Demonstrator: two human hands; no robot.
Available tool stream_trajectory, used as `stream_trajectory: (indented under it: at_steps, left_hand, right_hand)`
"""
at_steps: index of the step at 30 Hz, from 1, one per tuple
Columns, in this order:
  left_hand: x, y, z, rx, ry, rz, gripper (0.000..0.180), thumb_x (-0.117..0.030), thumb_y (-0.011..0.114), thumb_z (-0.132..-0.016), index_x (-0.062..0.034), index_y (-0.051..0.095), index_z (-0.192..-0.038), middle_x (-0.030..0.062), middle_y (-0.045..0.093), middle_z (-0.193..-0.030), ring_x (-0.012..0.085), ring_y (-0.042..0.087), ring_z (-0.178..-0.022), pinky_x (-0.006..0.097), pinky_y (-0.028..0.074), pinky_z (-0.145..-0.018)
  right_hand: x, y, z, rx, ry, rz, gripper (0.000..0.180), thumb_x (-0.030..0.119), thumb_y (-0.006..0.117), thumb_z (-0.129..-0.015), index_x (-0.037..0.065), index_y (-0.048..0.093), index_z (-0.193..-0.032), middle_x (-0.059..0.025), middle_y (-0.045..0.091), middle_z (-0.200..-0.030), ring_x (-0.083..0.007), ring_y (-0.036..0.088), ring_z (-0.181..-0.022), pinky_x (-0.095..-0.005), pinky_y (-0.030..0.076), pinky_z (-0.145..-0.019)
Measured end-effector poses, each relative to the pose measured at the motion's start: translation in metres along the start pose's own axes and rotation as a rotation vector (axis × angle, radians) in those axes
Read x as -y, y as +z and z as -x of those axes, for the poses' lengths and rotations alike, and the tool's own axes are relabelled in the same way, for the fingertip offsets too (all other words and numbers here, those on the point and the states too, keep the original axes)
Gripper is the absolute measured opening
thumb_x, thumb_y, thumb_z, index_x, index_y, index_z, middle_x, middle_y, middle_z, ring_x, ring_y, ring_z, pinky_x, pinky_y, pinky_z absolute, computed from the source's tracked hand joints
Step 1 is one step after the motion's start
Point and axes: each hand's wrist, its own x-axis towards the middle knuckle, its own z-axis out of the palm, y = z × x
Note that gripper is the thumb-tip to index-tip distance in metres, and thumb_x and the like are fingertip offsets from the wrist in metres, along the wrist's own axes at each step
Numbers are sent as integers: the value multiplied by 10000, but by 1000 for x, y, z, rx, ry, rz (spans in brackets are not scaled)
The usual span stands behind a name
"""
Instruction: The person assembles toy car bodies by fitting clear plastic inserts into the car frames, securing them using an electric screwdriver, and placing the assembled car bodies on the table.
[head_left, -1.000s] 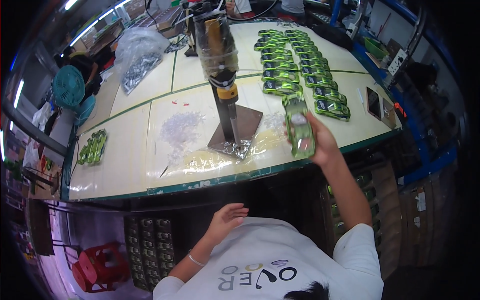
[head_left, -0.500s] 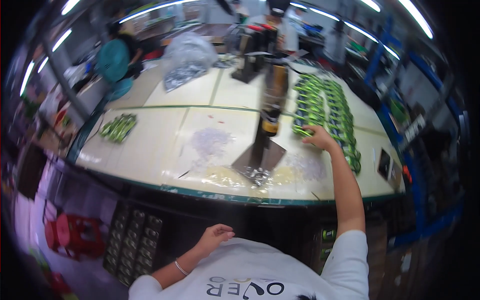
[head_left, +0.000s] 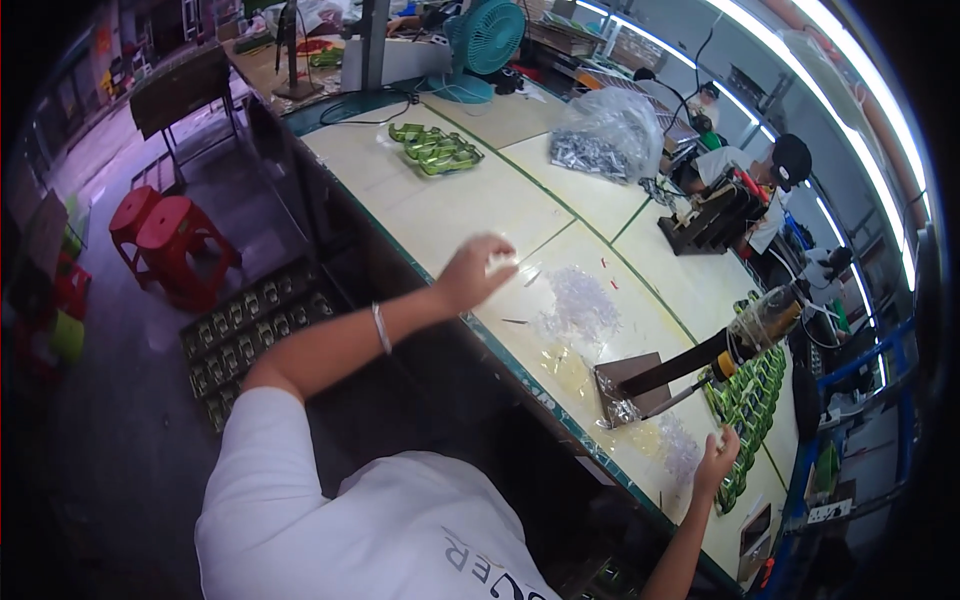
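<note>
My left hand is stretched out over the table's near edge, a bracelet on its wrist. Its fingers are smeared by motion, and I cannot make out whether anything is in them. A small group of green and black parts lies beyond it on the far left of the table. At the right, my right hand is raised beside the long rows of similar green parts, fingers apart and nothing visible in them. Between my hands stands a dark press-like tool on a square metal base, with a yellow collar.
Small clear plastic pieces and yellowish ones are scattered around the tool. A clear bag of silvery parts, a teal fan and a second dark device stand farther back. Red stools and trays of parts are on the floor.
The view has swung left. My left hand has gone from beside my body out over the table edge. My right hand has come off the green parts toward me.
</note>
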Motion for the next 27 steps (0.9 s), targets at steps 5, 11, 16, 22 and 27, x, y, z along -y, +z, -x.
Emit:
stream_trajectory:
  at_steps: [5,11,16,22,27]
  left_hand:
    - [110,-40,-106,-157,62,-721,543,-334,646,-660,-69,448,-1091,144,409,-1108,291,330,-1102,398,290,-917]
    - [138,-74,-157,244,-353,-1019,819,-587,623,-557,-77,423,-1165,197,238,-1320,322,148,-1252,420,130,-1014]
    - [158,-86,-167,466,-569,-811,930,-628,620,-514,-74,390,-1224,238,218,-1317,365,174,-1236,444,134,-1005]
    - [130,-42,-142,458,-439,-841,912,-657,562,-545,-68,397,-1221,251,239,-1300,378,235,-1203,446,187,-980]
    - [80,5,-113,511,-347,-806,867,-677,517,-589,-44,437,-1175,274,243,-1277,407,297,-1145,467,223,-950]
  right_hand:
    - [39,-15,106,25,-262,176,250,75,506,-774,-7,488,-1010,-139,455,-1074,-253,458,-970,-309,389,-762]
    - [18,17,133,-217,-119,215,234,80,491,-775,-34,486,-979,-168,474,-1018,-297,484,-913,-363,427,-720]
    - [26,16,130,-198,-233,343,161,55,466,-752,-37,513,-876,-188,494,-953,-331,494,-849,-380,427,-718]
    - [35,17,124,-222,-255,353,131,79,476,-730,-16,533,-801,-181,523,-854,-340,504,-783,-412,400,-707]
    - [37,18,120,-243,-278,365,116,63,470,-715,-5,542,-775,-160,536,-803,-325,507,-741,-400,400,-677]
